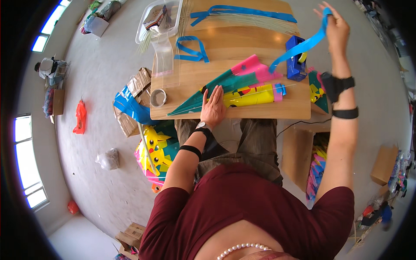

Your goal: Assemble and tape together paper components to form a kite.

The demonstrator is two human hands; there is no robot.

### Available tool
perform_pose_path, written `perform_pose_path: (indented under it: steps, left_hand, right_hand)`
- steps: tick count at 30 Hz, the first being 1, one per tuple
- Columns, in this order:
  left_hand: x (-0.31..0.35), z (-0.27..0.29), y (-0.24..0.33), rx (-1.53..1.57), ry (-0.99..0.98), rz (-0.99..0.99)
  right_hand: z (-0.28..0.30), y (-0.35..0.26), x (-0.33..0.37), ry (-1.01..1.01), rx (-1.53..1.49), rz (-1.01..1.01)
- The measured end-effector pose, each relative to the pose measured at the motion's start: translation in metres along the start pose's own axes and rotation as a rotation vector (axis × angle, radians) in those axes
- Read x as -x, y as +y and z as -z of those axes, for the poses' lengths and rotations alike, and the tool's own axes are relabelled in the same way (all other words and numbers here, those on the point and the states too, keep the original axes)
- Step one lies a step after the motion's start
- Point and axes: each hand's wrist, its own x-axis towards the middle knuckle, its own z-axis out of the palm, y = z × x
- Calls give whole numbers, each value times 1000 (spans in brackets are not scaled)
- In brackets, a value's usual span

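Note:
On the wooden table lies a folded kite point(238, 84) in green, pink and yellow, its narrow tip pointing left. My left hand point(213, 106) rests flat on it near the table's front edge, fingers stretched out. Up at the right, beyond the table's side, my right hand point(337, 30) holds one end of a blue ribbon point(305, 45) between thumb and fingers, other fingers partly spread. The ribbon slants down to the kite's pink end; its exact join there I cannot make out. A thin rod point(255, 89) runs along the kite's yellow part.
A blue tape dispenser point(296, 58) stands at the table's right edge, a tape roll point(158, 98) at the left. More blue ribbons point(190, 48) and thin sticks point(260, 24) lie farther back, beside a clear plastic tub point(177, 26). Cardboard boxes point(297, 151) flank the table.

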Motion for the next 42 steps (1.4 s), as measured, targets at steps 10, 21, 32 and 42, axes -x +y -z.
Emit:
perform_pose_path:
  steps: [10, 21, 32, 42]
  left_hand:
    - [5, -4, -4, 8, 98, -42]
    - [2, -48, -3, 355, 51, 161]
    - [22, -81, -29, 771, -68, 526]
    - [11, -32, -8, 15, 199, -17]
  right_hand:
    - [-182, -91, 257, -140, 144, 74]
    - [-281, -56, 353, -429, 194, -83]
    - [-309, -61, 364, -523, 159, -33]
    - [-330, -45, 382, -586, 164, 116]
